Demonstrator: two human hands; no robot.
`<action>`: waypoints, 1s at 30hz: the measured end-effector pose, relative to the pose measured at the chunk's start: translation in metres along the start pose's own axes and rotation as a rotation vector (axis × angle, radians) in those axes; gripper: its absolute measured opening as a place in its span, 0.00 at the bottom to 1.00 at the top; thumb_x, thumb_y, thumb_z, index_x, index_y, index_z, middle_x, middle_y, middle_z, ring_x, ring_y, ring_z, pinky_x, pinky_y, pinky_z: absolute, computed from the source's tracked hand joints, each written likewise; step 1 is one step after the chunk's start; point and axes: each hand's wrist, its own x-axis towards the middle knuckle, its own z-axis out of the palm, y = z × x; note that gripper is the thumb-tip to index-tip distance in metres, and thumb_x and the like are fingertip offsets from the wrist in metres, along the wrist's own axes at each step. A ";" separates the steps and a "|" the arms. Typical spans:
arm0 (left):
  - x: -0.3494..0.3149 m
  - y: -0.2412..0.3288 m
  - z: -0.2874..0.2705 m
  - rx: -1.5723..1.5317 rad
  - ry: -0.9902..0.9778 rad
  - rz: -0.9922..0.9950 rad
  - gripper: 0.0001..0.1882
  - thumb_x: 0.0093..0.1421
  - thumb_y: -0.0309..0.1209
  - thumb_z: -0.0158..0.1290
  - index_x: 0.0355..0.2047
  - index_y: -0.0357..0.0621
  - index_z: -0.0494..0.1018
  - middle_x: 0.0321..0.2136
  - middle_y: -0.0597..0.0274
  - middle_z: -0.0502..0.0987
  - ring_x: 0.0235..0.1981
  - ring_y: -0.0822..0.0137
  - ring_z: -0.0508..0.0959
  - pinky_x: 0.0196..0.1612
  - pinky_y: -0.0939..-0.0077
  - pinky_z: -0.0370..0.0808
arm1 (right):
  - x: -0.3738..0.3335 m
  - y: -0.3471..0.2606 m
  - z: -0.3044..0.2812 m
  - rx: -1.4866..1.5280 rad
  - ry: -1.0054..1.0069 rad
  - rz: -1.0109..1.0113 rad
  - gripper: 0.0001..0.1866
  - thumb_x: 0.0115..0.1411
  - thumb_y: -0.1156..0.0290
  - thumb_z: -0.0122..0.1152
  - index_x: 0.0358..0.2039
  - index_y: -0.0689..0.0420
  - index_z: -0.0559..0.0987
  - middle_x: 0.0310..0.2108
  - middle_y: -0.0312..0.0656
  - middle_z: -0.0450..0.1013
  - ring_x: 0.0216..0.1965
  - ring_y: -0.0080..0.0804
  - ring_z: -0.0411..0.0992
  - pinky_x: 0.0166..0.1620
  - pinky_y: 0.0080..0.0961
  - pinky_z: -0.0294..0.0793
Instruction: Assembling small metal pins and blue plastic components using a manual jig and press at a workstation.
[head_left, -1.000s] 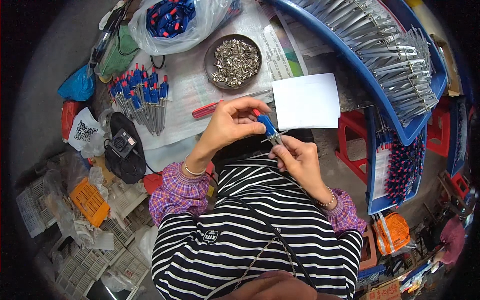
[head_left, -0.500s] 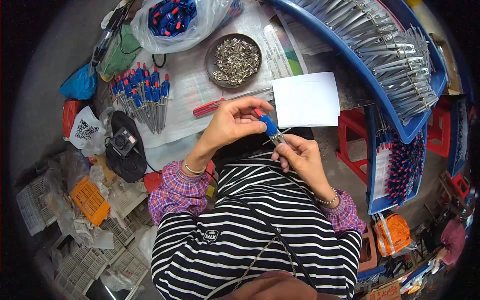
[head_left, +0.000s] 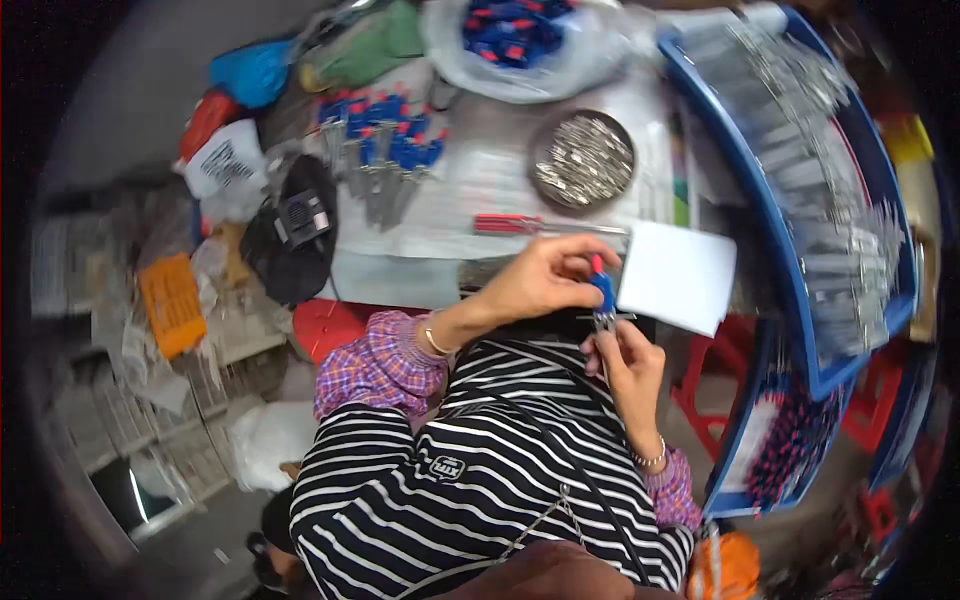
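Note:
Between my hands is a small tool with a blue body, a red tip and a metal lower part [head_left: 603, 297]. My left hand [head_left: 555, 277] has its thumb and fingertips closed about the blue, red-tipped end. Lower down, my right hand [head_left: 628, 372] pinches the metal end, which its fingers partly hide. Just beyond my left hand lies a screwdriver [head_left: 508, 224] with a red handle. A white sheet [head_left: 678, 277] lies to the right of the tool. Behind these stands a round dark bowl [head_left: 631, 150] full of small metal pins or rivets.
At the left lies a pile of similar blue-and-red tools [head_left: 385, 150]. A clear bag [head_left: 440, 62] of blue and red parts stands at the back. Along the right runs a blue tray [head_left: 745, 150] of metal pieces, with a lower blue tray [head_left: 722, 490] and a red stool [head_left: 700, 395] beneath.
The whole view has swung, so the table things appear further right and partly blurred. Both hands still hold the tool, which now stands more upright.

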 end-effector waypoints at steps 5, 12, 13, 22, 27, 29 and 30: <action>-0.024 0.024 -0.029 -0.102 0.070 0.207 0.24 0.53 0.19 0.54 0.51 0.38 0.63 0.37 0.57 0.75 0.40 0.69 0.76 0.46 0.75 0.73 | 0.005 0.001 0.011 -0.062 -0.036 -0.150 0.12 0.59 0.79 0.52 0.42 0.69 0.75 0.34 0.43 0.77 0.34 0.23 0.74 0.39 0.17 0.73; -0.062 0.115 -0.206 0.620 0.753 0.457 0.20 0.55 0.23 0.49 0.49 0.50 0.72 0.22 0.77 0.66 0.24 0.81 0.64 0.31 0.86 0.64 | 0.010 0.004 0.010 -0.081 -0.168 -0.010 0.13 0.61 0.75 0.51 0.44 0.68 0.75 0.34 0.44 0.76 0.33 0.23 0.73 0.40 0.18 0.73; -0.064 0.129 -0.224 0.655 0.818 0.443 0.20 0.54 0.22 0.48 0.48 0.49 0.73 0.20 0.79 0.63 0.23 0.82 0.63 0.27 0.87 0.61 | 0.011 0.005 0.011 -0.084 -0.170 -0.014 0.13 0.61 0.75 0.51 0.44 0.68 0.75 0.34 0.44 0.76 0.33 0.23 0.73 0.40 0.18 0.73; -0.059 0.105 -0.362 0.745 0.999 0.011 0.16 0.50 0.25 0.51 0.41 0.40 0.77 0.29 0.67 0.77 0.30 0.73 0.72 0.35 0.77 0.69 | 0.013 0.017 0.012 -0.113 -0.162 0.017 0.11 0.60 0.76 0.53 0.41 0.68 0.77 0.31 0.42 0.77 0.33 0.22 0.74 0.39 0.17 0.74; -0.062 0.085 -0.376 0.849 1.066 0.099 0.17 0.49 0.28 0.57 0.40 0.38 0.76 0.31 0.62 0.79 0.34 0.71 0.76 0.39 0.76 0.72 | 0.014 0.023 0.009 -0.181 -0.206 -0.003 0.12 0.61 0.76 0.51 0.42 0.69 0.75 0.32 0.42 0.76 0.33 0.23 0.74 0.38 0.17 0.75; -0.067 0.092 -0.366 0.866 1.066 0.106 0.17 0.49 0.29 0.58 0.41 0.38 0.76 0.31 0.61 0.79 0.35 0.71 0.76 0.39 0.76 0.72 | 0.014 0.022 0.009 -0.177 -0.206 0.008 0.12 0.61 0.76 0.51 0.42 0.69 0.75 0.32 0.42 0.76 0.33 0.23 0.74 0.38 0.17 0.74; -0.071 0.096 -0.363 1.000 1.082 0.101 0.17 0.50 0.29 0.58 0.41 0.40 0.76 0.32 0.61 0.79 0.34 0.72 0.77 0.38 0.77 0.72 | 0.014 0.022 0.008 -0.180 -0.208 0.010 0.12 0.61 0.76 0.52 0.42 0.69 0.75 0.32 0.42 0.76 0.33 0.22 0.74 0.38 0.17 0.74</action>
